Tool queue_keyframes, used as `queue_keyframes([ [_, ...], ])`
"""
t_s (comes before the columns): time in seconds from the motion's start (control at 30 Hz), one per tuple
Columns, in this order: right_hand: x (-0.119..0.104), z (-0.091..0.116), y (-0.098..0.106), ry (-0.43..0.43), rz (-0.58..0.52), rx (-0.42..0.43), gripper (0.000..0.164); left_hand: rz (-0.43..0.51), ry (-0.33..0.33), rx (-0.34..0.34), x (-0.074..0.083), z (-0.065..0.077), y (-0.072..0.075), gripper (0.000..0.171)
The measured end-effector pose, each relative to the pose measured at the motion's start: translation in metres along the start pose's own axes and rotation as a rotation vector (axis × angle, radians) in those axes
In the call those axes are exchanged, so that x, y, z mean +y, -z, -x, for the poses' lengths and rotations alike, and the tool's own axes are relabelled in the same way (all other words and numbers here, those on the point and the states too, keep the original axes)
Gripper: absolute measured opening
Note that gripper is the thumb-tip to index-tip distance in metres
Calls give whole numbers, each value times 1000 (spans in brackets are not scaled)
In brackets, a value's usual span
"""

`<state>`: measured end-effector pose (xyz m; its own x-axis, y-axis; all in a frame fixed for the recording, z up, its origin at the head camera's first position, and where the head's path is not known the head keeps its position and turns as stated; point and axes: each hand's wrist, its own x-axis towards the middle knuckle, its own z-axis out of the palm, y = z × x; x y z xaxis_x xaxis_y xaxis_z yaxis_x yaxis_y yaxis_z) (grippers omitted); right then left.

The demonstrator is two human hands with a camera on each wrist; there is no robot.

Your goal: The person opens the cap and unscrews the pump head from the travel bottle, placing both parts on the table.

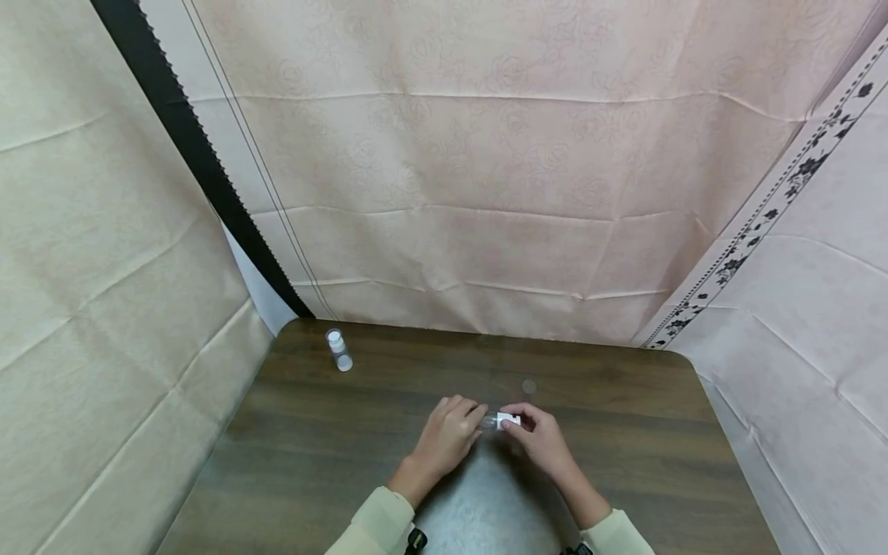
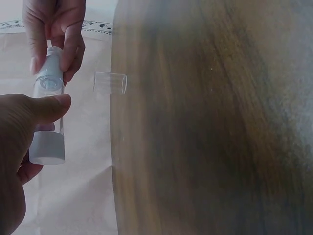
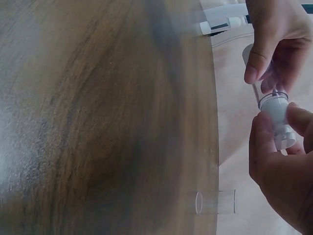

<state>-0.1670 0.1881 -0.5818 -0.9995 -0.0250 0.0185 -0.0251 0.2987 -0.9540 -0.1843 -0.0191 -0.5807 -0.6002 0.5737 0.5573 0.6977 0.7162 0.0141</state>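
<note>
Both hands hold one small clear pump bottle above the table's middle. My left hand grips its transparent body, with the thumb across it in the left wrist view; the white base shows below that thumb. From the other end, my right hand pinches the white pump top between thumb and fingers. That top meets the clear body in the right wrist view. A clear cylindrical cap stands on the table just beyond the right hand.
A second small bottle with white ends is at the table's back left corner. The brown wooden table has rounded back corners. Pale patterned cloth hangs behind it and along both sides. Light glares off the tabletop near the forearms.
</note>
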Motion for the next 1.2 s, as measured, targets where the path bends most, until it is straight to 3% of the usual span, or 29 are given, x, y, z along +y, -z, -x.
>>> queue_keyframes([
  [0.23,1,4,2,31,74,31,17,53,17,-6,2,2,-1,36],
  [0.6,4,9,6,86,70,4,25,120,61,-59,4,9,-5,38],
  [1.0,1,8,8,71,-5,-34,34,76,50,-22,4,8,-4,39],
  [1.2,-1,5,10,63,40,-4,34,68,54,-27,4,6,-2,39],
])
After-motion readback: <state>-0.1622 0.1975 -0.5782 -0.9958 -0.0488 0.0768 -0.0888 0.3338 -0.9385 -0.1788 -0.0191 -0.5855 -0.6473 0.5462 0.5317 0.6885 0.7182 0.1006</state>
